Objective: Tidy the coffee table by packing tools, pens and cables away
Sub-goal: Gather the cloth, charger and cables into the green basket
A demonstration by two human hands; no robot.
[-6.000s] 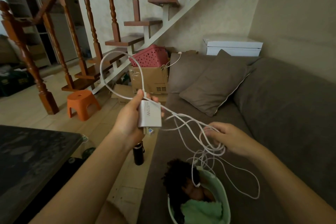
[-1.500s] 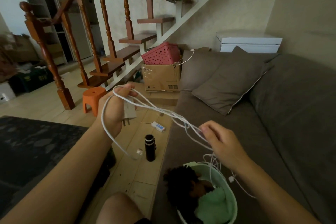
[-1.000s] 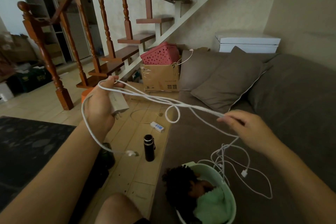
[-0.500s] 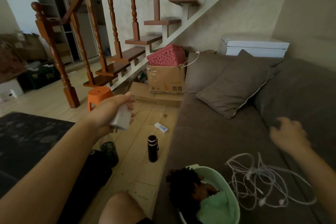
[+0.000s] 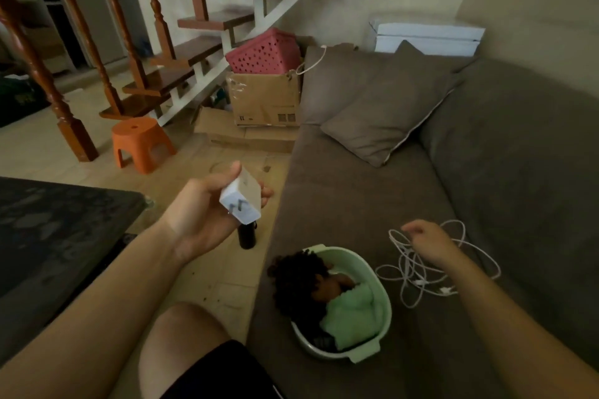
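My left hand (image 5: 201, 214) grips a white charger block (image 5: 243, 201) above the floor, palm up, with the metal prongs facing me. No cable is attached to the block. A tangled white cable (image 5: 418, 282) lies loose on the brown sofa seat (image 5: 350, 197). My right hand (image 5: 428, 244) hangs over the top of that tangle with its fingers curled down at a loop; whether they pinch it is hidden. A pale green basin (image 5: 372, 347) holding dark and green items sits on the seat to the left of the cable.
The dark coffee table (image 5: 48, 236) fills the left side. A black bottle (image 5: 246, 238) stands on the floor under my left hand. An orange stool (image 5: 141, 142), a cardboard box (image 5: 262, 97) topped by a pink basket (image 5: 262, 52) and a cushion (image 5: 385, 107) lie beyond.
The cable has come off the charger and dropped onto the sofa. My right hand has come down to the tangle. My left hand has turned the charger prongs toward me.
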